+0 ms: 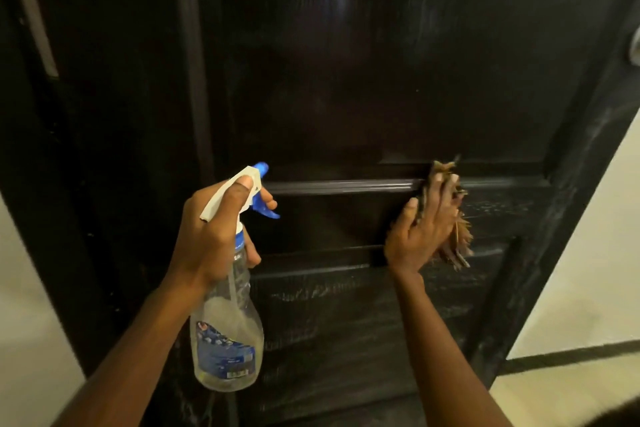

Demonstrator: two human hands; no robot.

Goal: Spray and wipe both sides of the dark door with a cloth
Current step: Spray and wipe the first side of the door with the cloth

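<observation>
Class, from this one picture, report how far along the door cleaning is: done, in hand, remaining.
Done: the door shows spray streaks on its lower panel. In hand: the right hand holds the cloth against the middle rail; the left hand grips the spray bottle. Left: wiping off those streaks; the door's other side is out of view.

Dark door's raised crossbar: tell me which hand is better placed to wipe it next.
Right. The right hand holds the crumpled brown cloth against the glossy dark panelled door by that crossbar; the left hand grips the clear plastic spray bottle.
</observation>
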